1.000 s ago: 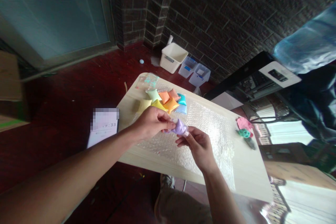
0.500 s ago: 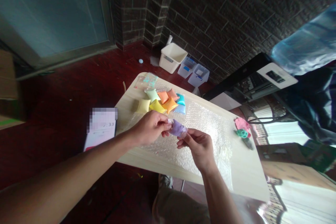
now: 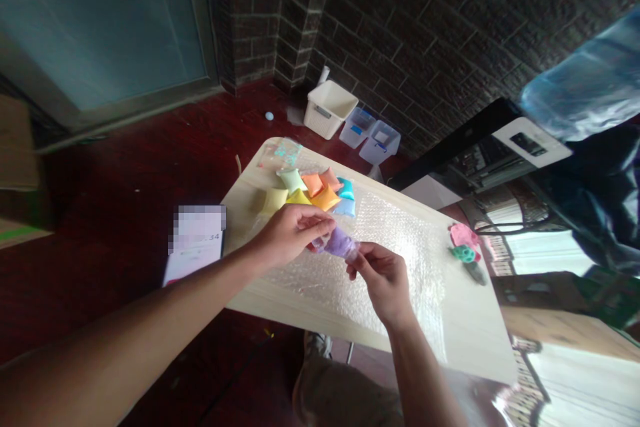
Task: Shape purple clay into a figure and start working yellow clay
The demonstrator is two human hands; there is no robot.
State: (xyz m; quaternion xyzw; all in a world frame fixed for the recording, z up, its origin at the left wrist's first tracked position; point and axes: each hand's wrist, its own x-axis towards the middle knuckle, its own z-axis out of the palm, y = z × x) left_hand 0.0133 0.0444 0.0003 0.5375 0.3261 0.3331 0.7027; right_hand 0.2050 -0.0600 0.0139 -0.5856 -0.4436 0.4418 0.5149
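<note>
A small purple packet (image 3: 341,242) in clear wrapping is held above the table between both hands. My left hand (image 3: 295,232) pinches its left end, with the fingers bent over the wrapper. My right hand (image 3: 384,277) grips the opposite end between thumb and fingers. Just beyond the left hand lies a group of pillow-shaped packets, among them a pale yellow packet (image 3: 275,201), an orange packet (image 3: 325,198) and a light blue packet (image 3: 345,207). Beneath the hands, bubble wrap (image 3: 400,247) covers the middle of the table.
On the table's right side sit pink (image 3: 463,235) and green (image 3: 463,253) lumps. A clear printed bag (image 3: 286,152) lies at the far left corner. Left of the table edge is a lit phone (image 3: 197,247). A cream basket (image 3: 327,110) and clear bins stand on the floor by the wall.
The left fingers have shifted over the packet's left end, and the left thumb now lies higher. More of the packet's clear wrapper shows at the right end. Both hands still hold it.
</note>
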